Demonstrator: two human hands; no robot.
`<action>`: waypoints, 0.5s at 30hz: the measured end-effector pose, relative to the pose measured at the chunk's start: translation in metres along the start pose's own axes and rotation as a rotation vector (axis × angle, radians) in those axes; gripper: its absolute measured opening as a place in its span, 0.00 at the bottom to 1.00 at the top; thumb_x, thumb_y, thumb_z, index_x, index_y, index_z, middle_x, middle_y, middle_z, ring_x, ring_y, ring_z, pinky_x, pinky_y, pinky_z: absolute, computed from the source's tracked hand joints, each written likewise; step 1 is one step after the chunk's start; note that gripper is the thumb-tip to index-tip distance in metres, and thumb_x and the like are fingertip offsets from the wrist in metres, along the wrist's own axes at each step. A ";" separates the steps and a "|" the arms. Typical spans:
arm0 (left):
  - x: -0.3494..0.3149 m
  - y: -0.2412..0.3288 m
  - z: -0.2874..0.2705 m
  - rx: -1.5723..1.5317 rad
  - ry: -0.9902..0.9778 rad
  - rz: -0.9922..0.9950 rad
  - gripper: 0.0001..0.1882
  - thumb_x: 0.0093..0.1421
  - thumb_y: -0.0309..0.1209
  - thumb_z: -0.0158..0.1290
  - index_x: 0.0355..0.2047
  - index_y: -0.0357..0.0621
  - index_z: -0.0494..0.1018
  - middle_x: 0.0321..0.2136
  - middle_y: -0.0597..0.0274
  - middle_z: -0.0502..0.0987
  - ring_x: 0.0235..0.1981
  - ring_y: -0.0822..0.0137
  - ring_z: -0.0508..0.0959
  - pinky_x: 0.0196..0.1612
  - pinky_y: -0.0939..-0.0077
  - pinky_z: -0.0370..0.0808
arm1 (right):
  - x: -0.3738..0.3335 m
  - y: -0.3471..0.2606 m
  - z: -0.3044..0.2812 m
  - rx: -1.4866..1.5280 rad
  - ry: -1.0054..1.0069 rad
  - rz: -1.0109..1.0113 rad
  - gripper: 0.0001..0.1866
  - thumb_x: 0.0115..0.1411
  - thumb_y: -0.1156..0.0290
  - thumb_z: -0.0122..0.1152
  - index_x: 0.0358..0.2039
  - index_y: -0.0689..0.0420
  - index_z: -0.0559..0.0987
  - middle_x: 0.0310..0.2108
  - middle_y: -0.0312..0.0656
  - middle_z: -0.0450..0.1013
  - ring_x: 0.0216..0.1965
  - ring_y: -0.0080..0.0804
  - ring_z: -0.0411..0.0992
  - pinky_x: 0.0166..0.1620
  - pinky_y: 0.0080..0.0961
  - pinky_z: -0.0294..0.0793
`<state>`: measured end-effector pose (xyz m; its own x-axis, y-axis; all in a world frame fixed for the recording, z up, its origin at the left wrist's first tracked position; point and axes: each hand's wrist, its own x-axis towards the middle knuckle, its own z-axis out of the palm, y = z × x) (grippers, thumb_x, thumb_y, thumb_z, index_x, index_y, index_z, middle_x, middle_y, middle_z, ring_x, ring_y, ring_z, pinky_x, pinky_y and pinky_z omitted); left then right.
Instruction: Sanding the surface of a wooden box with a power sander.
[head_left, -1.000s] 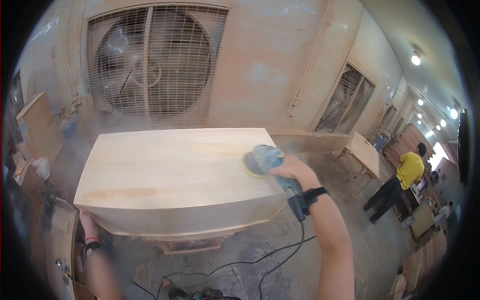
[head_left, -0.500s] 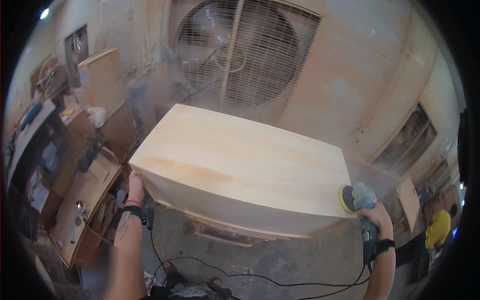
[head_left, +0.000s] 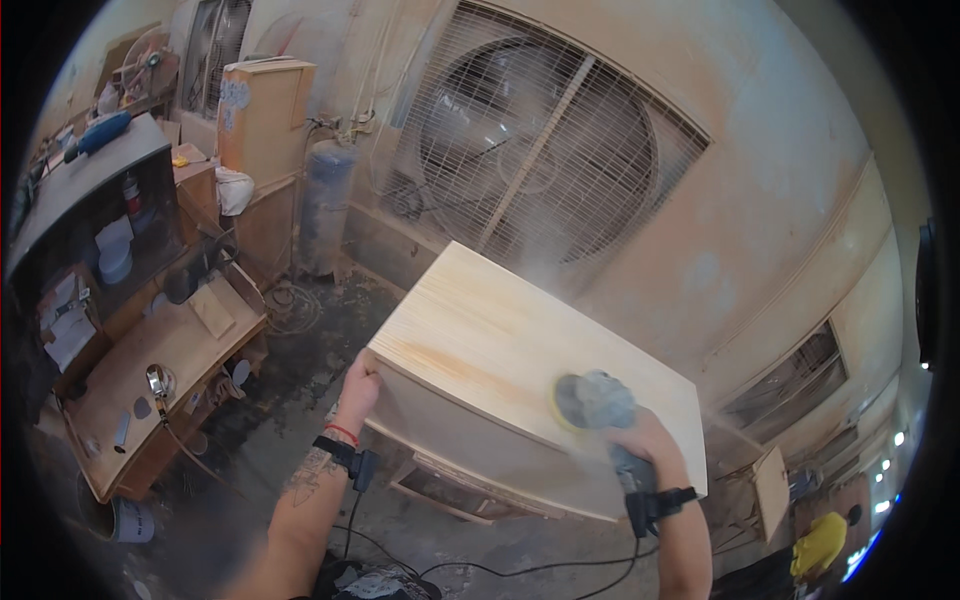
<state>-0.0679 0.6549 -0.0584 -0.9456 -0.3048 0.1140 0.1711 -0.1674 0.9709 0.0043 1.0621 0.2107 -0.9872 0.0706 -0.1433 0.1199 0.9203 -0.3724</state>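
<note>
A pale wooden cabinet-like box (head_left: 478, 318) stands in front of me, its broad top face showing an orange-tinted grain patch near the left front edge. My left hand (head_left: 360, 384) grips the left front corner of that top, fingers partly hidden behind the edge. In my right hand (head_left: 645, 440) is a grey-blue power sander (head_left: 604, 402) with a yellow-rimmed round pad, which sits on the top face near the front edge, right of its middle. Dust hangs around the pad. A black cord (head_left: 530, 568) trails from the sander down toward my body.
Beyond the box, a large caged wall fan (head_left: 540, 150) faces me. To the left are a wooden workbench (head_left: 190, 350) with small tools, a dark shelf unit (head_left: 90, 190) and a blue cylinder (head_left: 328, 200). A person in a yellow top (head_left: 820, 543) is at far right.
My right hand has brought the sander leftward from the box's right end to right of the middle. The left hand still grips the left corner. The view has turned, showing more of the left side.
</note>
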 end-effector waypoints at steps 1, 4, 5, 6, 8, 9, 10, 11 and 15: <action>0.001 -0.004 -0.003 0.066 -0.006 0.010 0.30 0.53 0.15 0.40 0.58 0.41 0.68 0.47 0.51 0.78 0.52 0.61 0.75 0.57 0.72 0.67 | 0.008 -0.030 0.008 -0.046 -0.022 -0.032 0.31 0.43 0.56 0.71 0.47 0.61 0.80 0.43 0.51 0.79 0.45 0.44 0.77 0.50 0.33 0.74; -0.009 0.028 0.004 0.122 -0.036 -0.029 0.32 0.54 0.15 0.41 0.61 0.45 0.66 0.48 0.49 0.77 0.54 0.59 0.75 0.57 0.72 0.67 | 0.044 -0.084 0.040 -0.025 -0.071 -0.218 0.32 0.45 0.57 0.70 0.50 0.60 0.79 0.43 0.51 0.79 0.45 0.43 0.77 0.51 0.33 0.74; -0.012 0.038 0.002 0.143 -0.056 -0.046 0.33 0.55 0.16 0.41 0.63 0.49 0.65 0.50 0.48 0.77 0.55 0.58 0.74 0.58 0.71 0.67 | 0.047 -0.113 0.046 0.008 -0.093 -0.230 0.32 0.45 0.57 0.70 0.50 0.60 0.79 0.43 0.51 0.79 0.44 0.42 0.77 0.51 0.32 0.74; -0.011 0.037 0.001 0.130 -0.048 -0.042 0.33 0.55 0.16 0.41 0.63 0.49 0.65 0.50 0.48 0.77 0.55 0.58 0.74 0.58 0.71 0.67 | 0.051 -0.141 0.052 0.042 -0.118 -0.246 0.32 0.45 0.56 0.69 0.50 0.60 0.79 0.43 0.51 0.79 0.44 0.41 0.77 0.50 0.32 0.74; -0.009 0.026 0.000 0.088 -0.089 -0.030 0.34 0.55 0.15 0.40 0.63 0.49 0.64 0.52 0.47 0.76 0.56 0.57 0.74 0.58 0.70 0.67 | 0.069 -0.177 0.068 -0.013 -0.133 -0.251 0.33 0.44 0.55 0.69 0.49 0.60 0.79 0.43 0.51 0.79 0.44 0.41 0.77 0.50 0.32 0.74; -0.007 0.021 0.002 0.059 -0.112 -0.078 0.34 0.56 0.15 0.40 0.64 0.49 0.64 0.54 0.46 0.75 0.57 0.56 0.74 0.59 0.69 0.67 | 0.077 -0.191 0.073 -0.058 -0.145 -0.246 0.33 0.44 0.53 0.68 0.49 0.60 0.79 0.42 0.51 0.79 0.44 0.41 0.77 0.49 0.33 0.74; -0.008 0.023 0.005 0.048 -0.111 -0.071 0.34 0.56 0.15 0.40 0.64 0.49 0.64 0.54 0.46 0.75 0.57 0.56 0.74 0.59 0.69 0.67 | 0.081 -0.203 0.076 -0.069 -0.138 -0.249 0.33 0.44 0.53 0.68 0.49 0.60 0.79 0.42 0.51 0.79 0.44 0.41 0.77 0.49 0.33 0.74; -0.010 0.025 0.008 0.041 -0.104 -0.058 0.34 0.56 0.15 0.40 0.64 0.49 0.64 0.53 0.45 0.75 0.57 0.55 0.73 0.59 0.68 0.67 | 0.085 -0.214 0.078 -0.080 -0.156 -0.240 0.34 0.44 0.52 0.68 0.49 0.60 0.79 0.42 0.51 0.79 0.44 0.41 0.77 0.49 0.33 0.74; -0.009 0.021 0.005 0.062 -0.056 0.000 0.33 0.56 0.14 0.40 0.64 0.47 0.64 0.53 0.44 0.75 0.58 0.54 0.73 0.60 0.67 0.67 | 0.082 -0.254 0.091 0.001 -0.191 -0.357 0.33 0.44 0.52 0.67 0.47 0.61 0.80 0.42 0.51 0.79 0.43 0.42 0.77 0.48 0.33 0.74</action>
<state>-0.0572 0.6584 -0.0376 -0.9599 -0.2513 0.1245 0.1556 -0.1081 0.9819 -0.0970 0.7991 0.2097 -0.9294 -0.3262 -0.1726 -0.2267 0.8737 -0.4305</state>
